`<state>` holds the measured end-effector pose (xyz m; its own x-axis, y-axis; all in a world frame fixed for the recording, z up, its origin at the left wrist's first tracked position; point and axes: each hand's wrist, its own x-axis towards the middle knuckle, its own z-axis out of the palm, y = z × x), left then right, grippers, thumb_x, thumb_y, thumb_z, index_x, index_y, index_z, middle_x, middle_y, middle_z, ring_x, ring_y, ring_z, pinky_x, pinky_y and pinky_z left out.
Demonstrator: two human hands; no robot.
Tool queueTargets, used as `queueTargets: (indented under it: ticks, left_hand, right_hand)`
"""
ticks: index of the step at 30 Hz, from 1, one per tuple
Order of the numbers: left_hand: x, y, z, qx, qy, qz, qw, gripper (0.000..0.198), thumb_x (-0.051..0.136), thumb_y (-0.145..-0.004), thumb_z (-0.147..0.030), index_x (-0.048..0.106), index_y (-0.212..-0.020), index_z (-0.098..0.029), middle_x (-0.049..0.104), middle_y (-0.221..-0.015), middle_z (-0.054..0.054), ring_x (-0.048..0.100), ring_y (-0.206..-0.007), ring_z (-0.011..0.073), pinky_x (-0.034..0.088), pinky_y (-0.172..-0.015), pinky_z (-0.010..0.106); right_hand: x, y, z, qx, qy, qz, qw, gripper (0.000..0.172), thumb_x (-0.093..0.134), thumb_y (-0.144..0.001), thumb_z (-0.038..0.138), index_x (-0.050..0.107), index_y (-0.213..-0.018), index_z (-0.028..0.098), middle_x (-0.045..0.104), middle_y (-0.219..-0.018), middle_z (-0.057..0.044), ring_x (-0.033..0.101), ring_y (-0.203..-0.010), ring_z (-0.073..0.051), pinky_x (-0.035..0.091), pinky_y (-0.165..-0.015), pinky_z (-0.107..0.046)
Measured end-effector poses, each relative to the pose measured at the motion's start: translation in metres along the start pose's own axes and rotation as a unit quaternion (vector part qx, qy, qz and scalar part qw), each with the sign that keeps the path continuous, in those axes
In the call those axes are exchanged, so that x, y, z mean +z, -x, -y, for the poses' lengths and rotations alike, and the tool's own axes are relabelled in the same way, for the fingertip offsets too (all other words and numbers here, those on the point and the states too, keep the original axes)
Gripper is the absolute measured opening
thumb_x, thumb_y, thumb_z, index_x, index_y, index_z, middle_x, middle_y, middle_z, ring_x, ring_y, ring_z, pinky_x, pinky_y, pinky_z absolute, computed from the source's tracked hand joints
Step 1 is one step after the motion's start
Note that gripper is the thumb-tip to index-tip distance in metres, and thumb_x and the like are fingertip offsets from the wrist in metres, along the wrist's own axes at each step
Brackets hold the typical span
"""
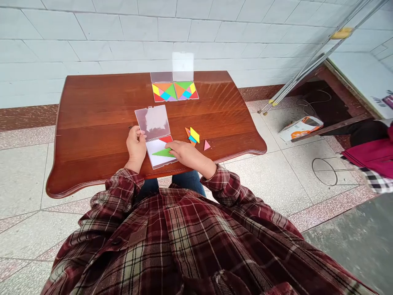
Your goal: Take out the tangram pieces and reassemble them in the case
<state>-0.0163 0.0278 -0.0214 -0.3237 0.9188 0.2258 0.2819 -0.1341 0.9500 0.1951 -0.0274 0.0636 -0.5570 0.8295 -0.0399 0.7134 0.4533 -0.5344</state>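
An open clear plastic case [154, 157] lies near the front edge of the wooden table [92, 110], its lid [152, 121] folded back. Inside it lie a green triangle [163, 153] and a red piece [166, 139]. My left hand [135, 144] grips the case's left edge at the hinge, fingers curled. My right hand [184, 152] rests palm down at the case's right side, fingertips pressing on the green triangle. To its right lies a small heap of loose pieces, yellow [194, 134], blue and orange, with a pink triangle [206, 145] apart.
Two more open cases [175, 91] filled with coloured pieces sit at the table's far edge by the tiled wall. A cardboard box [300, 128], metal poles [319, 57] and a wire ring lie on the floor to the right. Red cloth [370, 157] is at far right.
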Motion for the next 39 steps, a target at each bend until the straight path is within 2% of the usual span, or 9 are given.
queueTargets:
  ticks: [9, 15, 24, 29, 39]
  left_hand:
    - [0.002, -0.002, 0.005, 0.024, 0.005, 0.002, 1.0, 0.031, 0.05, -0.077, -0.012, 0.055, -0.106, -0.021, 0.066, -0.086, -0.001, 0.065, -0.071, 0.0098, 0.057, -0.073, 0.025]
    - [0.005, -0.004, 0.014, 0.042, 0.006, 0.01, 0.999, 0.031, 0.05, -0.078, -0.011, 0.056, -0.107, -0.021, 0.065, -0.087, -0.001, 0.064, -0.072, 0.0102, 0.058, -0.08, 0.029]
    - [0.004, -0.003, 0.015, 0.044, 0.008, 0.012, 0.999, 0.031, 0.051, -0.08, -0.013, 0.056, -0.109, -0.022, 0.064, -0.088, 0.0, 0.064, -0.073, 0.0111, 0.059, -0.083, 0.031]
    - [0.004, -0.003, 0.013, 0.034, 0.011, 0.016, 0.999, 0.027, 0.052, -0.082, -0.016, 0.055, -0.108, -0.022, 0.064, -0.088, 0.0, 0.064, -0.073, 0.0107, 0.059, -0.084, 0.03]
    - [0.004, -0.002, 0.006, 0.031, 0.005, 0.012, 0.999, 0.025, 0.053, -0.082, -0.019, 0.055, -0.106, -0.022, 0.064, -0.087, 0.0, 0.064, -0.073, 0.0107, 0.059, -0.081, 0.029]
  right_hand:
    - [-0.001, -0.024, 0.003, -0.005, 0.049, 0.067, 0.997, 0.03, 0.046, -0.097, 0.013, 0.066, -0.119, 0.017, 0.071, -0.112, -0.008, 0.062, -0.099, -0.02, 0.041, -0.084, -0.029]
    - [-0.005, -0.034, -0.002, -0.004, 0.054, 0.101, 0.993, 0.031, 0.049, -0.095, 0.013, 0.067, -0.119, 0.018, 0.071, -0.114, -0.008, 0.062, -0.099, -0.021, 0.04, -0.085, -0.03]
    - [-0.006, -0.037, -0.011, -0.033, 0.044, 0.137, 0.989, 0.032, 0.051, -0.093, 0.013, 0.07, -0.119, 0.019, 0.072, -0.114, -0.006, 0.062, -0.101, -0.02, 0.04, -0.085, -0.03]
    - [-0.005, -0.038, -0.004, -0.007, 0.078, 0.187, 0.979, 0.033, 0.052, -0.095, 0.012, 0.068, -0.123, 0.017, 0.071, -0.115, -0.009, 0.062, -0.102, -0.021, 0.039, -0.084, -0.029]
    - [-0.009, -0.026, 0.007, 0.023, 0.113, 0.18, 0.977, 0.032, 0.057, -0.093, 0.014, 0.064, -0.124, 0.015, 0.066, -0.114, -0.013, 0.061, -0.102, -0.024, 0.039, -0.08, -0.03]
